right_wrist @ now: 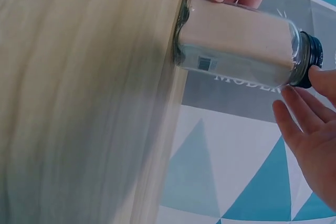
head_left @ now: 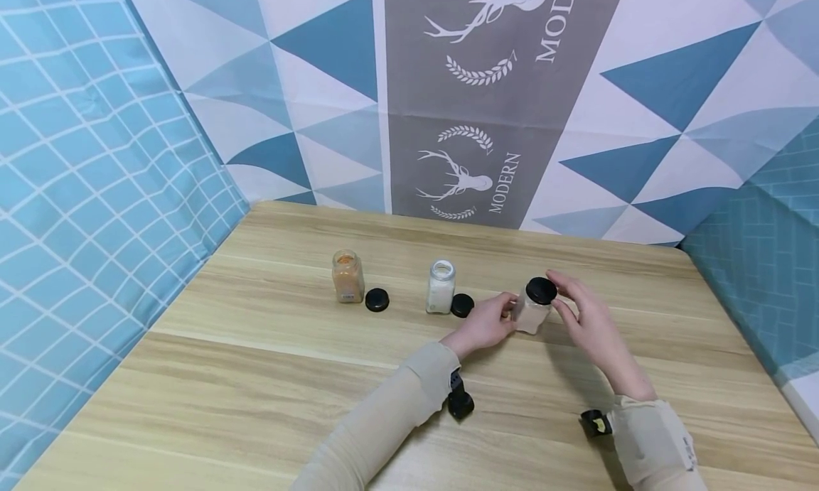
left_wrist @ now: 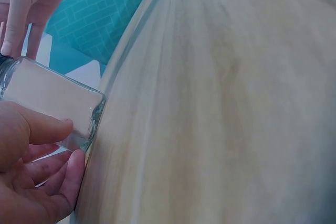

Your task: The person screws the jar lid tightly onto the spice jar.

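Note:
A square glass jar of pale powder stands at the right side of the table, its black lid on top. My left hand holds the jar low on its body, the thumb along one side in the left wrist view. From the other side, my right hand pinches the lid, with the thumb on its rim in the right wrist view; its other fingertips are close below the rim. Pale powder fills most of the jar, and a small label shows near its base.
An uncapped jar of white contents stands left of my left hand, a black lid beside it. Farther left are an uncapped jar of orange-brown contents and another black lid. Patterned cloth hangs behind the wooden table.

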`<control>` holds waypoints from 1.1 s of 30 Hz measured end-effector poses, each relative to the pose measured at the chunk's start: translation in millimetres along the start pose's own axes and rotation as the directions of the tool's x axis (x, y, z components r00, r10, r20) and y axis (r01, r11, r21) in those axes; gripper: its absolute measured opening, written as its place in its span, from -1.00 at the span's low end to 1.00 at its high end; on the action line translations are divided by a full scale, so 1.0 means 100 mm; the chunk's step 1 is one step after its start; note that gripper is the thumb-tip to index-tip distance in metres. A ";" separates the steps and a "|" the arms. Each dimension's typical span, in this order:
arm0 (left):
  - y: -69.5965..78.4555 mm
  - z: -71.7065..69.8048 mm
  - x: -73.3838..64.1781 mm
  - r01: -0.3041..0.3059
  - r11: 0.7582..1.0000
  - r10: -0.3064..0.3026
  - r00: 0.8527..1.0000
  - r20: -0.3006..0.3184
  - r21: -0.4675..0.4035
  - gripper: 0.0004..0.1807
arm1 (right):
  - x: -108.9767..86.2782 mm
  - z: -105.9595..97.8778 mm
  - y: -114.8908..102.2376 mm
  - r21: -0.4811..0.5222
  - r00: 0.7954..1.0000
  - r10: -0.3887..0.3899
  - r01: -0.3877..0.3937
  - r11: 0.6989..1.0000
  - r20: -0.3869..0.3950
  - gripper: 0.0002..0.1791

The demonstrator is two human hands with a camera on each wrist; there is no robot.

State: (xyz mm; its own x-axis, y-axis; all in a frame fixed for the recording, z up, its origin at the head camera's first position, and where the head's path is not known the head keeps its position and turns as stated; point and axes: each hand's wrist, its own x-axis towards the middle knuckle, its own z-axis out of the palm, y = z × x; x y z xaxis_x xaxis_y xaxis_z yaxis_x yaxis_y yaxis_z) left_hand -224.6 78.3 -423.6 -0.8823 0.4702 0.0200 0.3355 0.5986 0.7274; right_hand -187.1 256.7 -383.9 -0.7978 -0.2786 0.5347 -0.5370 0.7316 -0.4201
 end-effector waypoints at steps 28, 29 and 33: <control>0.00 -0.02 0.00 -0.028 0.997 0.028 1.000 0.007 0.067 -0.51 | 0.06 -0.04 -0.05 0.069 0.994 -0.015 0.007 0.998 0.112 -0.37; 0.00 -0.02 0.00 -0.029 0.997 0.029 1.000 0.007 0.070 -0.51 | 0.07 -0.04 -0.05 0.072 0.992 -0.022 0.013 0.997 0.126 -0.36; 0.00 -0.02 0.00 -0.029 0.997 0.029 1.000 0.008 0.070 -0.51 | 0.08 -0.05 -0.04 0.081 0.987 -0.036 0.023 0.996 0.160 -0.36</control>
State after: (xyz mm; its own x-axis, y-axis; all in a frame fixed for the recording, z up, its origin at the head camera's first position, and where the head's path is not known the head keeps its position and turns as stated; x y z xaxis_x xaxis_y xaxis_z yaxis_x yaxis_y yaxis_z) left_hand -225.9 76.8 -422.3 -0.8696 0.4924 0.0353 0.3833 0.6285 0.6768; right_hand -189.7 254.3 -374.3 -0.8118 -0.4002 0.4254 -0.5754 0.6725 -0.4654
